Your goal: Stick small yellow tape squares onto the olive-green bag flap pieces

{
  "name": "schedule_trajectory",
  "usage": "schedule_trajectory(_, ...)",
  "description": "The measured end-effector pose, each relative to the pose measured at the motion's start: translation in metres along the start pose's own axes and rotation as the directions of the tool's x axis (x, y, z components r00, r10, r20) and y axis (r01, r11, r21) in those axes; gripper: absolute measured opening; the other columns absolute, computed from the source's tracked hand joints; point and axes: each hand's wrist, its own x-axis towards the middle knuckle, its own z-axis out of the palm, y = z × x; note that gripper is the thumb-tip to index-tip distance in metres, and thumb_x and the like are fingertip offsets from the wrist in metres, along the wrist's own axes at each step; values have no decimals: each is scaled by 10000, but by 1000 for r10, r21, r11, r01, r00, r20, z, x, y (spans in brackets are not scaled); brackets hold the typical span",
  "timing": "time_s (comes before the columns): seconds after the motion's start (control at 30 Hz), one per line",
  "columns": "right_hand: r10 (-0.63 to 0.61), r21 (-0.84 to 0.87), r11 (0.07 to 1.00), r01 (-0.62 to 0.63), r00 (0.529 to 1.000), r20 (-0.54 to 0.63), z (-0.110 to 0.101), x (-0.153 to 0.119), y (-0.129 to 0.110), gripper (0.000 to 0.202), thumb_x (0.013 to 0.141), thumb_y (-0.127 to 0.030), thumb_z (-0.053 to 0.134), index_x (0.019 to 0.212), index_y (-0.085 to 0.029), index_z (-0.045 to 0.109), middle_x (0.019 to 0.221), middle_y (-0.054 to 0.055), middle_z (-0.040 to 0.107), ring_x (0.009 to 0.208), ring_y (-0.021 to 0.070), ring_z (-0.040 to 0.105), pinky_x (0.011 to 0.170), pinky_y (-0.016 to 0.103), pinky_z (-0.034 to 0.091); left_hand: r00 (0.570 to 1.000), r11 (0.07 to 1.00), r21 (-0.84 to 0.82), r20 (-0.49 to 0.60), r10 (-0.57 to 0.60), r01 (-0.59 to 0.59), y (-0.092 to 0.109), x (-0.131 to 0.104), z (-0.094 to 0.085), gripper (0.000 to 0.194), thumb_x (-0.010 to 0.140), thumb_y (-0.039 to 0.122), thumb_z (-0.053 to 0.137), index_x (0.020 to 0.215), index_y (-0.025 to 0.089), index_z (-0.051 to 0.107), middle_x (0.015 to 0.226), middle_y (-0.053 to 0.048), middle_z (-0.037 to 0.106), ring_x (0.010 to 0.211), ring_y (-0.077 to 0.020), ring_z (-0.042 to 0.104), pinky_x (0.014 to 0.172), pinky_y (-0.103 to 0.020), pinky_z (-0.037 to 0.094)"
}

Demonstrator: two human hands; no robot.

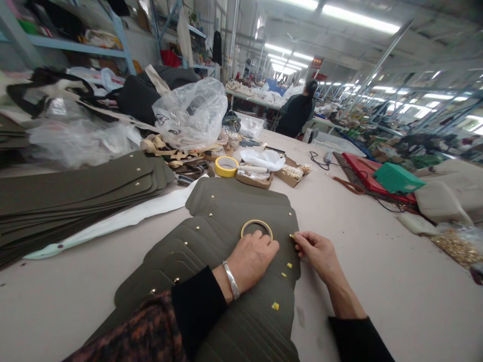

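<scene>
Note panels (pixel 245 196) fanned across table (pixel 385 271), with left hand (pixel 252 259) half-curled at near rim of thin roll (pixel 256 221) on top, hold unclear, and right hand (pixel 317 254) pinched thumb to forefinger on yellow scrap (pixel 294 237) at right edge, near loose bits (pixel 289 265). Observe thick roll (pixel 226 173) and carton (pixel 254 181) crowding far edge, strip (pixel 154 207) and second stack (pixel 75 186) at left, green box (pixel 398 177) well apart at right.

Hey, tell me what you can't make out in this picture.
All in the head view:
Left hand: palm hidden by its own back.
Yellow ring: near side covered by the left hand.
Yellow piece at the right hand: too small to identify.
Olive panels: lower part cut off by the bottom edge.
Background piles at right: too blurred to tell apart.
</scene>
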Motion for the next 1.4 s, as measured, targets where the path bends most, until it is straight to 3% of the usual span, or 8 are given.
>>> schedule_trajectory(0.3,-222,-480,855,197,975,4,9,2,-15,257,797,-388,500,781,-196,670,694,33,685,622,178,611,622,292,443,1000,1000,4,-10,8,-8,-1,-1,3,149,942,132,373,902,177,509,924,-59,577,854,-222,499,728,-356,473)
schedule_trajectory(0.47,-267,-581,787,207,964,-18,7,1,-18,355,813,-378,517,1100,-179,588,592,-14,638,572,192,605,593,299,425,1000,1000,10,-6,11,-11,-2,0,2,154,940,127,368,914,174,512,930,-61,578,849,-224,497,739,-368,461)
schedule_trajectory(0.57,-416,-597,734,323,909,-18,2,-2,-15,280,861,-379,493,1038,-190,601,736,31,679,648,189,628,651,309,459,1000,1000,8,-13,5,-5,-2,1,3,149,939,132,373,916,174,514,928,-64,577,854,-225,497,742,-363,453)
schedule_trajectory(0.7,-583,-622,547,560,788,197,-1,-8,-9,226,905,-261,427,910,-200,645,885,79,681,800,193,641,763,311,486,999,1000,-2,-33,3,-3,-3,2,4,117,934,150,401,913,173,514,915,-66,571,856,-223,493,764,-367,439)
schedule_trajectory(0.8,-541,-677,492,547,801,255,4,-8,-10,246,894,-206,418,930,-180,660,864,90,683,799,204,649,772,320,494,999,1000,-24,-50,1,-2,-5,2,2,107,935,176,412,907,174,516,917,-66,570,847,-220,489,768,-365,435)
schedule_trajectory(1.03,-178,-737,644,204,977,115,13,17,-31,220,783,-203,516,715,-197,725,782,102,739,743,237,678,684,315,471,998,993,-109,-57,29,-35,-8,2,-4,114,936,163,398,914,177,509,934,-64,554,872,-209,480,789,-349,436)
schedule_trajectory(1.2,-52,-702,706,94,995,80,13,22,-38,218,714,-194,534,570,-201,698,476,42,646,477,169,615,496,253,404,993,990,-119,-99,64,-76,-8,1,-11,178,964,200,342,911,177,510,927,-60,551,852,-199,473,778,-335,440)
schedule_trajectory(1.4,-23,-624,753,211,955,295,0,-11,-40,214,717,-203,549,550,-213,682,474,-7,631,454,135,569,473,236,387,984,988,-138,-172,46,-71,-12,1,-8,195,964,188,335,890,179,515,908,-49,564,850,-192,487,770,-315,450)
